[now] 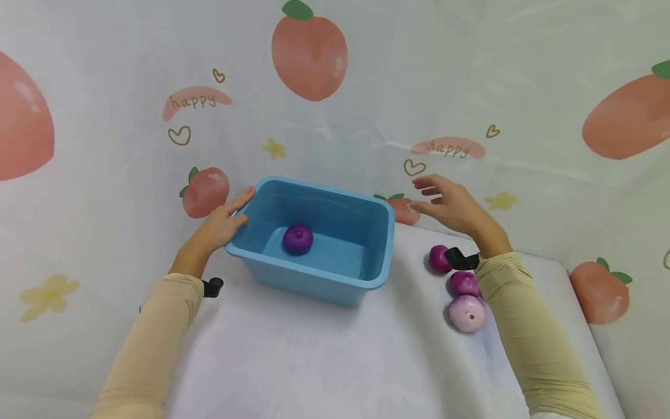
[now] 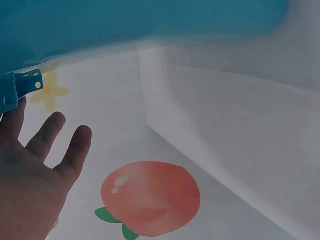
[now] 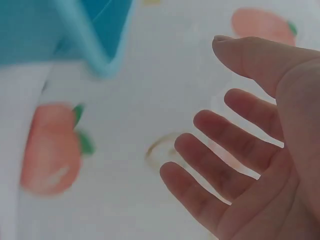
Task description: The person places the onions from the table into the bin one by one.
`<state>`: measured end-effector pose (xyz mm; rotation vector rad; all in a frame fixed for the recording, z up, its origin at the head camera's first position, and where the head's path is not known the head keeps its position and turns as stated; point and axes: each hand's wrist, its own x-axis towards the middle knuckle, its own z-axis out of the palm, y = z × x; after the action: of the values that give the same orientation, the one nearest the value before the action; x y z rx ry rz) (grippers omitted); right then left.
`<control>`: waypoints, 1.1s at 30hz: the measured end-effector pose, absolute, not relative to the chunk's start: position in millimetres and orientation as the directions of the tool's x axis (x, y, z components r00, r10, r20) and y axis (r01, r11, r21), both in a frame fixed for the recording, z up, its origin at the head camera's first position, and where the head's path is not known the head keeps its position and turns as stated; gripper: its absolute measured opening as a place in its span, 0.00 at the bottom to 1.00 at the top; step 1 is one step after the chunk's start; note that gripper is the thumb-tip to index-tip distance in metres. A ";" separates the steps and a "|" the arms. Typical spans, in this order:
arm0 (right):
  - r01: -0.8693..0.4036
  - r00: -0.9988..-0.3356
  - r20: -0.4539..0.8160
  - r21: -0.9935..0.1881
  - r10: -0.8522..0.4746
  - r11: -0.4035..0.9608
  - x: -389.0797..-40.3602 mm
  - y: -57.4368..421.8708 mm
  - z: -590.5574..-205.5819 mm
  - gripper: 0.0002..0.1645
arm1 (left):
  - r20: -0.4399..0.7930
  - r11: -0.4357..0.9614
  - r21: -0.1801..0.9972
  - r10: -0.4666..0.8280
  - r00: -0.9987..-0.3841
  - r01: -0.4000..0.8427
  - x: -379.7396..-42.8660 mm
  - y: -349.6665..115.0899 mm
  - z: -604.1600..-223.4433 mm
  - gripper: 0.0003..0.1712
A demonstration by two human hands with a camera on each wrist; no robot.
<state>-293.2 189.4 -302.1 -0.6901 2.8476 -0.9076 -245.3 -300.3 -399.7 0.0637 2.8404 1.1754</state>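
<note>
A blue plastic basin point(image 1: 309, 278) stands on the white-covered table, with one purple onion point(image 1: 298, 240) inside it. My left hand point(image 1: 222, 226) holds the basin's left rim, its thumb over the edge; in the left wrist view several fingers point(image 2: 75, 155) reach up beside a small tab on the basin, the thumb hidden. To the right of the basin, my right hand point(image 1: 452, 203) hovers in the air with nothing in it, fingers apart. Below that hand lie a small purple onion point(image 1: 439, 259), another purple onion point(image 1: 463, 283) and a paler onion point(image 1: 467, 313) in a row.
A white cloth printed with peaches point(image 1: 310, 55), hearts and yellow flowers rises behind the table point(image 1: 293, 361). The table's right edge runs down past the right sleeve point(image 1: 534, 337). A black wrist strap part point(image 1: 462, 259) partly covers the onions.
</note>
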 end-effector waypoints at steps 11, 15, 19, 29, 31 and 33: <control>-0.205 -0.950 -0.078 -0.570 -0.301 0.795 -287.2 257.6 -369.4 0.38 | -0.070 0.708 0.706 0.060 -0.996 -0.007 -242.2 -302.1 -400.0 0.38; -0.166 -0.952 -0.114 -0.589 -0.284 0.791 -289.1 268.3 -386.3 0.41 | -0.064 0.696 0.718 0.061 -0.996 -0.004 -241.8 -304.2 -399.9 0.38; -0.128 -0.944 -0.173 -0.596 -0.283 0.792 -292.0 271.5 -403.6 0.44 | -0.053 0.696 0.718 0.056 -0.997 0.000 -242.8 -307.5 -399.8 0.38; -0.068 -0.921 -0.275 -0.588 -0.277 0.806 -298.1 271.8 -440.7 0.56 | -0.047 0.681 0.732 0.060 -0.997 0.006 -243.7 -310.2 -403.9 0.38; -0.054 -0.916 -0.298 -0.574 -0.270 0.817 -298.8 269.8 -442.8 0.58 | -0.046 0.683 0.731 0.059 -0.997 0.007 -243.8 -310.0 -403.8 0.39; -0.047 -0.908 -0.320 -0.565 -0.272 0.824 -299.5 266.9 -444.2 0.58 | -0.044 0.685 0.729 0.055 -0.998 0.006 -243.7 -309.9 -403.6 0.39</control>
<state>-299.5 266.9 -444.2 -0.2389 2.6159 -0.7954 -243.7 -309.9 -403.6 0.0508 2.8264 1.2222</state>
